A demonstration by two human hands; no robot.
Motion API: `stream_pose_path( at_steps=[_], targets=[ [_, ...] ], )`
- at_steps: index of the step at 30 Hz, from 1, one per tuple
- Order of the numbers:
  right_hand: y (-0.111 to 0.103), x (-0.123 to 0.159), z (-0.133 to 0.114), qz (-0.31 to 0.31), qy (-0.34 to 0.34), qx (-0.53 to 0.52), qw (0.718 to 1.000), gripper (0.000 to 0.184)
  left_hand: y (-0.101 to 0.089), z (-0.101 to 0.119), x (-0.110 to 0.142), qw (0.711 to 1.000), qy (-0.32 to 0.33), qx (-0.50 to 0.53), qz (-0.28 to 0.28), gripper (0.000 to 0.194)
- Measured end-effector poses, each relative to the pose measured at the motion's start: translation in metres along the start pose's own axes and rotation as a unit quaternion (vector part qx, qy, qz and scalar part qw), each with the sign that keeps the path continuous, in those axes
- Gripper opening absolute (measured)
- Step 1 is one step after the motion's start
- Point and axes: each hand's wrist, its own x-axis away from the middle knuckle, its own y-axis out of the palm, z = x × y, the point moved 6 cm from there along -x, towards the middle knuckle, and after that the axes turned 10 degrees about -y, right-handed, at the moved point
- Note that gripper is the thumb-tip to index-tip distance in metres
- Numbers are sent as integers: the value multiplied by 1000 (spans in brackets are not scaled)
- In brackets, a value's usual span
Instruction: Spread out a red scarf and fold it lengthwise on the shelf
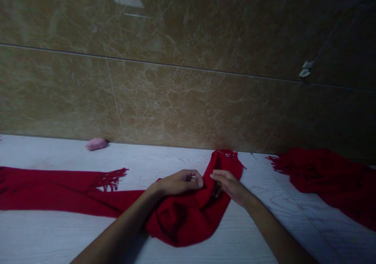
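Head: red scarf (pixel 190 234), edge beside wall (pixel 176 107)

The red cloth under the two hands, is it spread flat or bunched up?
Bunched up: the red cloth shows raised folds and shadowed creases by the left hand and right hand.

Matt cloth scarf (pixel 192 228) (glossy wall (pixel 188 87))

The head camera looks forward and down from near above the hands (pixel 181 182), facing the wall (pixel 188 103) beyond them.
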Motion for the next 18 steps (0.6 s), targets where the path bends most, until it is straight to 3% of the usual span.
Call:
stream_pose_path(
  at_steps=[4,11,18],
  targets=[
    [5,0,-2,-23,-20,34,999,60,-7,-5,-8,997,8,-18,71,56],
    [11,-7,0,1,-59,76,995,57,-4,-10,-9,985,-21,-126,118,51],
    [16,-6,-2,-49,-77,111,990,60,-5,-16,-14,990,-25,-90,104,34]
  ],
)
